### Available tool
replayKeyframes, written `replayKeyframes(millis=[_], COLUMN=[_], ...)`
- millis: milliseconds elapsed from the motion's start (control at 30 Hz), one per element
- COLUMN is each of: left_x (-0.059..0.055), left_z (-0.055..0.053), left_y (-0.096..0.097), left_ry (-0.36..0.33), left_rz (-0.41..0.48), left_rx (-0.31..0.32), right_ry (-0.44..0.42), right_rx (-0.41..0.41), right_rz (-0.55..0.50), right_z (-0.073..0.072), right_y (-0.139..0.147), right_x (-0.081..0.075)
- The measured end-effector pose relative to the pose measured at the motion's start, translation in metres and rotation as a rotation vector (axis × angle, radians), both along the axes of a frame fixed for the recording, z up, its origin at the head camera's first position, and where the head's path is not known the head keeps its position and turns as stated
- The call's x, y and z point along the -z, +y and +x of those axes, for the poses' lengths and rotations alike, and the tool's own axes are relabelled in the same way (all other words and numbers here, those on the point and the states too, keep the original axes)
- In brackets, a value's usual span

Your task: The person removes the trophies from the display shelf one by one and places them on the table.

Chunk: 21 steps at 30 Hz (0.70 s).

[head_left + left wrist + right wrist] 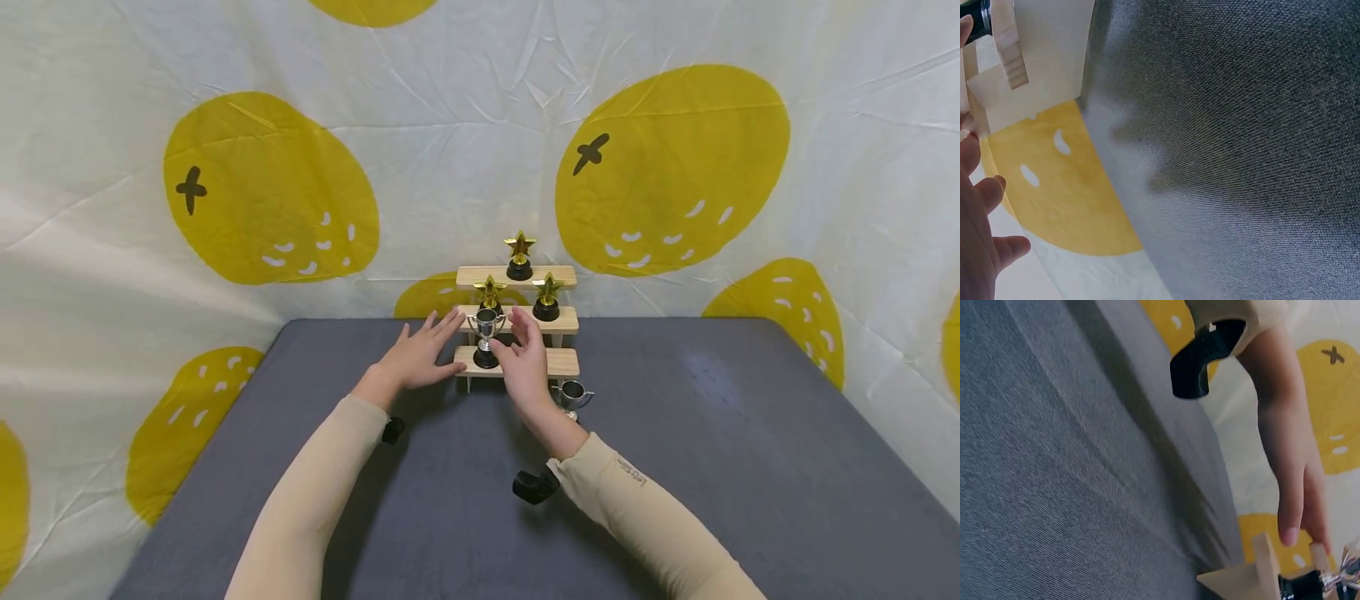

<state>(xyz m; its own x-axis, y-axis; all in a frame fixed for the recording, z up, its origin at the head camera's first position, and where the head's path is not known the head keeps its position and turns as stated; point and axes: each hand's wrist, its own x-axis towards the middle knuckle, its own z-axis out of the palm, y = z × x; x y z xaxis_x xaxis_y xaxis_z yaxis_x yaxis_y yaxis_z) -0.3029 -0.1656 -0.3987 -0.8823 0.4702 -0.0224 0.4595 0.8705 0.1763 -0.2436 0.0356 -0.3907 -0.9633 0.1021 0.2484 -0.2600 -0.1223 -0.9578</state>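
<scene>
A small silver trophy cup (pixel 486 329) on a black base stands upright on the bottom tier of a three-tier wooden display stand (pixel 562 362). To its left, my left hand (pixel 420 354) spreads its fingers, with fingertips right at the stand's left end. My right hand (pixel 525 362) is on the cup's other side, fingers raised and loosely bent, its thumb tip overlapping the cup's stem in the head view. A second silver trophy cup (pixel 573 393) is on the table beside my right wrist, partly hidden by it. The right wrist view shows the first cup's black base (pixel 1300 586) at the bottom.
Gold star trophies stand on the upper tiers: one (pixel 520 257) on top, two on the middle tier, left (pixel 491 292) and right (pixel 547 297). The stand is near the back edge of the grey table (pixel 675 467), before a white cloth (pixel 465 167) printed with yellow shapes.
</scene>
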Motion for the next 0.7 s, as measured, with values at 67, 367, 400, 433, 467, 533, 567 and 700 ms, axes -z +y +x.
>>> replayKeyframes(millis=[67, 367, 400, 433, 467, 533, 567, 700], left_x=[0.000, 0.000, 0.000, 0.000, 0.000, 0.000, 0.000, 0.001], left_z=[0.000, 0.000, 0.000, -0.001, -0.001, -0.001, -0.001, -0.002], left_y=[0.000, 0.000, 0.000, 0.000, 0.000, 0.000, 0.000, -0.001], left_ry=[0.005, -0.006, -0.006, -0.005, -0.005, -0.005, -0.005, -0.008], left_rz=[0.008, 0.001, 0.001, 0.002, 0.004, 0.001, 0.000, 0.004], left_rx=[0.007, 0.006, 0.007, 0.008, 0.008, 0.006, 0.005, 0.004], right_ry=[-0.005, -0.032, -0.024, -0.019, -0.013, -0.012, -0.015, -0.049], right_rx=[0.015, 0.039, 0.042, 0.045, 0.048, 0.060, 0.066, 0.080], right_rz=[0.002, 0.061, 0.066, 0.071, 0.076, 0.083, 0.082, 0.066], right_z=[-0.004, -0.016, -0.017, -0.017, -0.018, -0.020, -0.021, -0.024], right_y=[-0.001, -0.007, -0.008, -0.009, -0.010, -0.011, -0.012, -0.017], right_x=[0.002, 0.014, 0.015, 0.016, 0.016, 0.017, 0.018, 0.020])
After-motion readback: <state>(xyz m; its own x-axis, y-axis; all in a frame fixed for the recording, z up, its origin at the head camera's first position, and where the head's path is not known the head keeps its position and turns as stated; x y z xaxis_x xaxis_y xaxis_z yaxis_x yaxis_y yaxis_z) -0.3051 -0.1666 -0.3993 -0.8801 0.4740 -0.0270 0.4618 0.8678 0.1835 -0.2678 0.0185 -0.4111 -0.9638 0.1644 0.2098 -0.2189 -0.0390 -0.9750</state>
